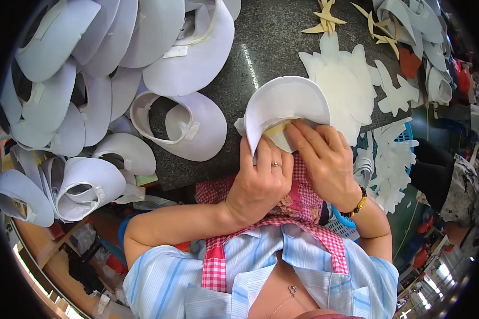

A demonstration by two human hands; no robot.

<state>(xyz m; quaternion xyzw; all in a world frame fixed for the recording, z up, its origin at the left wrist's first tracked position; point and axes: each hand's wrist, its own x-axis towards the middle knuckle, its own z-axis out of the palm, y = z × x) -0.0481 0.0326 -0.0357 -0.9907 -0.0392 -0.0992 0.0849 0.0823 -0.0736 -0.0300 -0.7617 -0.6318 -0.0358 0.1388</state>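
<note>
A white sun visor point(288, 98) is held in front of me at the table's near edge, its curved brim pointing away. My left hand point(263, 173) grips its lower left side, fingers bent behind and under the edge. The fingertips of my right hand point(324, 157) press on the inner rim of the band, next to a small pale yellow patch point(275, 130). What lies under those fingertips is hidden. Just left of my hands, a finished-looking white visor point(205, 141) with a closed band rests on the dark table point(234, 125).
Many white visors point(112, 42) are heaped on the left. To the right lies a pile of thin white cut-out sheets point(348, 90), with pale yellow curved strips point(327, 18) beyond. More white cut-outs point(391, 165) lie over a blue basket point(408, 133). Further visors point(410, 21) sit at far right.
</note>
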